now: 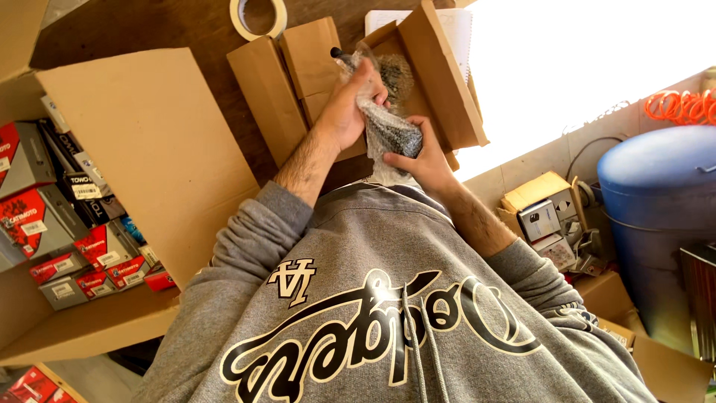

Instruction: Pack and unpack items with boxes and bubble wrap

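Head view. A grey metal part sealed in a crinkled clear plastic bag (388,130) was held over a small open brown cardboard box (418,82). The left hand (349,104) closed its fingers around the bag's upper end; the right hand (421,153) pinched its lower end from below. A large open cardboard carton (149,149) held red-and-grey packaged boxes (67,224).

grey hooded sweatshirt, sleeves pushed up, black cream-edged script lettering across the chest
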